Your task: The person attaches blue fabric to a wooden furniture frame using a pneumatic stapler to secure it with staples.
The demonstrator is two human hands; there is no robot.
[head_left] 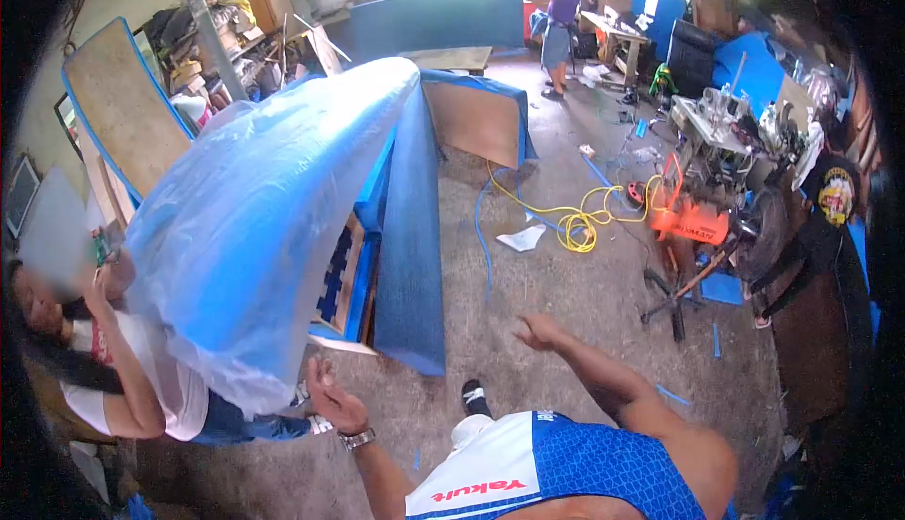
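My left hand [337, 399], a watch at its wrist, is raised with the fingers apart and nothing in it. It is nearest the lower edge of a large curved blue piece of furniture draped in clear plastic sheeting [255, 190]. Through its open side, wooden framing and dark webbing [337, 275] show. My right hand [540, 333] reaches forward over the concrete floor, fingers partly bent and apart, holding nothing I can see. A blue upholstered panel [410, 265] stands between the two hands and the draped piece.
A person [123, 369] sits close at left, holding something small. Another person [561, 20] stands at the back near a table. Yellow cord [575, 228] lies coiled on the floor beside an orange machine [693, 223]. A sewing machine table [707, 124] stands at right.
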